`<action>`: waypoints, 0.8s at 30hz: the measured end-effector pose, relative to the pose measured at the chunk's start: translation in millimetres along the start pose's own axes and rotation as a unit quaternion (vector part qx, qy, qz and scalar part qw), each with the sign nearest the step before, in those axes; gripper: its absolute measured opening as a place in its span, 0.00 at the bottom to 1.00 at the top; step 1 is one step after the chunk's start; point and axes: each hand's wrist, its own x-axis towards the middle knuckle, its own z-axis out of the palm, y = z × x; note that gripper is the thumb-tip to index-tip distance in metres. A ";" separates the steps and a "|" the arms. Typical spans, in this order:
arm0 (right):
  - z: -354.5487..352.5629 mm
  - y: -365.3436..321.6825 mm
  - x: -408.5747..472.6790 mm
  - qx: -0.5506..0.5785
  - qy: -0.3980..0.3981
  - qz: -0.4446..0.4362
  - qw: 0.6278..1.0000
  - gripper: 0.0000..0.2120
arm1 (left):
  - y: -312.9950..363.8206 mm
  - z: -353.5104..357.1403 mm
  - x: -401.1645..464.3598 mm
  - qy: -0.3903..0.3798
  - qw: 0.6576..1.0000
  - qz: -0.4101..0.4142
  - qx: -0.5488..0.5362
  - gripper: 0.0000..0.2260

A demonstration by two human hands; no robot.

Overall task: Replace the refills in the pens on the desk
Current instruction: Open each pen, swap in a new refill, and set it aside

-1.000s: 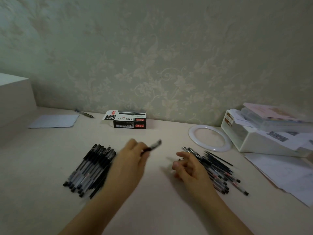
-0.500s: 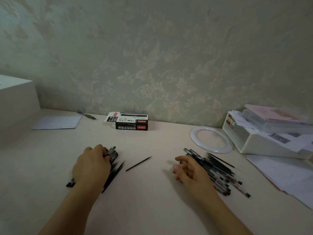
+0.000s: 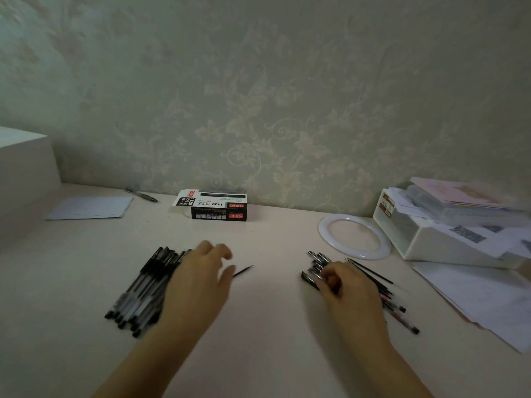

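Left hand point(image 3: 198, 280) hovers empty, fingers loose, over the loose refill point(image 3: 243, 271); right hand point(image 3: 349, 285) pinches a pen point(image 3: 311, 275), whose pile point(image 3: 396, 308) could scatter.

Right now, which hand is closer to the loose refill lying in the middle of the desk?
Left. The left hand hovers right beside the refill, partly covering it; the right hand is off to its right, on the right pen pile.
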 end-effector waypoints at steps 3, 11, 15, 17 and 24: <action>-3.6 4.3 -1.6 -0.085 -0.023 0.016 0.996 0.06 | 13.4 15.7 -11.2 -0.053 0.996 0.060 -0.038 0.06; 0.4 0.5 -1.7 -0.146 -0.087 0.027 0.985 0.06 | 18.7 33.0 -20.4 -0.127 0.983 0.089 -0.102 0.02; 1.3 -2.2 -0.9 -0.081 -0.093 0.018 0.992 0.05 | 19.2 35.3 -21.5 -0.124 0.980 0.093 -0.123 0.03; 0.4 -9.3 0.2 0.037 -0.063 0.031 0.997 0.04 | 21.3 35.4 -21.7 -0.112 0.978 0.097 -0.148 0.04; 10.4 -31.8 -2.0 0.388 -0.154 0.164 0.894 0.07 | 35.9 34.1 -22.5 -0.160 0.940 0.066 -0.293 0.11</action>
